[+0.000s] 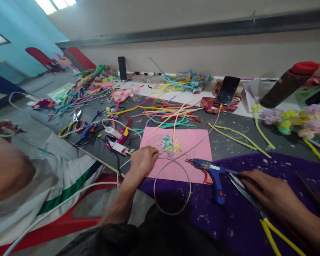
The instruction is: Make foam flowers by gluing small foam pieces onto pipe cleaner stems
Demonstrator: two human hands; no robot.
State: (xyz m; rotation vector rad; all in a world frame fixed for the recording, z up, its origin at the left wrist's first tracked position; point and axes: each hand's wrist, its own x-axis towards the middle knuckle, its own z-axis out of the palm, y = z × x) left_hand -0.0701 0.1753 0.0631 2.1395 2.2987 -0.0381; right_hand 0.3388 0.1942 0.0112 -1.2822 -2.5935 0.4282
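Note:
My left hand (144,160) is closed in a pinch at the left edge of a pink sheet (200,142). A tiny green bit shows by its fingertips, but what they hold is too small to make out. Short cut pieces of pipe cleaner (168,145), green, yellow and pink, lie heaped beside it. On the purple cloth (192,206) at the right, my right hand (272,188) rests with fingers stretched out, next to yellow-handled scissors (245,190). Between the hands a blue glue gun (214,174) lies with its nozzle over the sheet.
Long pipe cleaners (173,113) lie behind the sheet. A phone (228,90) on a cable and a dark bottle (285,85) stand at the back right, near fluffy flowers (296,119). Power adapters (117,138) and another glue gun (89,131) lie left. Another person's arm (10,163) is far left.

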